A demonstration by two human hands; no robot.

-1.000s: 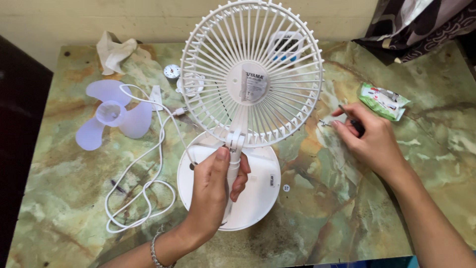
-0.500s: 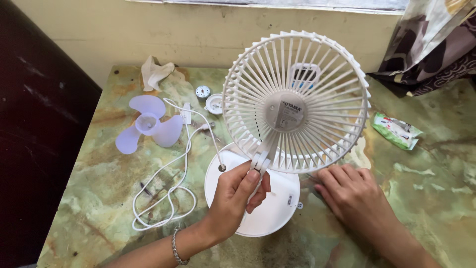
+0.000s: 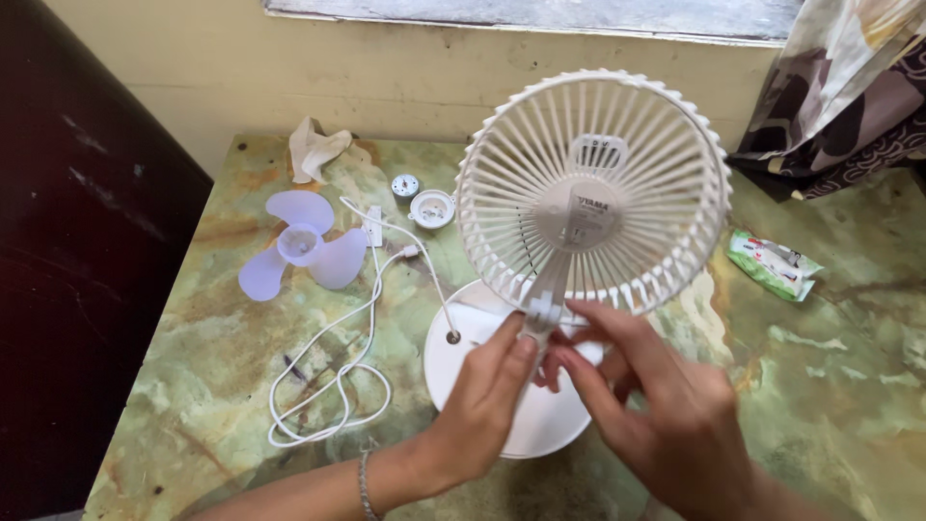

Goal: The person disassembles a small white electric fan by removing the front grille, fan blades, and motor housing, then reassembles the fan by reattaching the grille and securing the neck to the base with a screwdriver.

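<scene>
1. At the worktop's (image 3: pixel 241 405) middle: left hand (image 3: pixel 482 410) pinching the white plastic desk fan's (image 3: pixel 588 207) neck above its round base.
2. Right hand (image 3: pixel 666 415) loosely curled, fingertips touching the same neck.
3. Far right: crumpled green-and-white packet (image 3: pixel 772 263), lying flat.

a white fan (image 3: pixel 590 203) is seen on a green and brown marbled table (image 3: pixel 830 386). left of the fan, a pale lilac blade (image 3: pixel 301 251) and a white cable (image 3: pixel 333 371) are found. right of the fan, a green and white packet (image 3: pixel 774 262) is placed.
</scene>
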